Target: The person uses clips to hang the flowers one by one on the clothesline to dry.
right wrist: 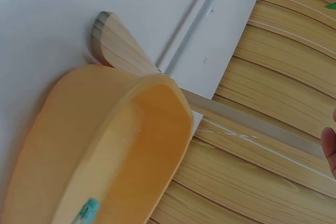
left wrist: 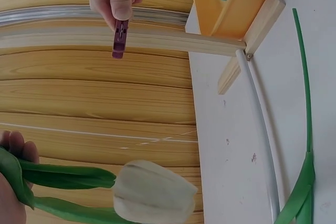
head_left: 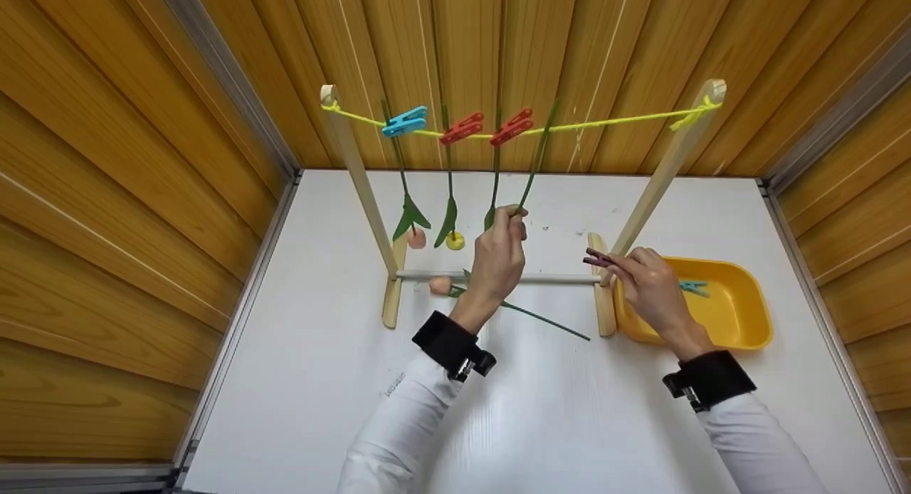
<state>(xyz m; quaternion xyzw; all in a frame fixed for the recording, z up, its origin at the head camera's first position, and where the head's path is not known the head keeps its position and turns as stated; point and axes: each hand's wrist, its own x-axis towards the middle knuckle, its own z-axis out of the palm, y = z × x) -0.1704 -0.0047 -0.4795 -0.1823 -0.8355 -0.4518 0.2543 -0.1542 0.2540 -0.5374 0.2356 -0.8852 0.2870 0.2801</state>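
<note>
My left hand (head_left: 498, 255) holds a white tulip (left wrist: 155, 190) bloom-down by its leaves and stem. Its green stem (head_left: 539, 156) rises to the yellow cord (head_left: 612, 123), right of the hanging flowers. A purple clothespin (head_left: 598, 258) is pinched between the thumb and fingers of my right hand (head_left: 651, 287), below the cord. Along the cord, one blue clothespin (head_left: 405, 122) and two red clothespins, left (head_left: 462, 128) and right (head_left: 512, 127), hold flower stems. A pink tulip (head_left: 416, 238) and a yellow tulip (head_left: 455, 241) hang there; my left hand hides the third bloom.
Wooden posts, left (head_left: 363, 188) and right (head_left: 665, 177), carry the cord, joined low by a pale rod (head_left: 559, 277). Another pink tulip (head_left: 440, 286) lies on the white table (head_left: 555, 416). At right stands a yellow basin (head_left: 740, 323) with a teal clothespin (head_left: 694, 287).
</note>
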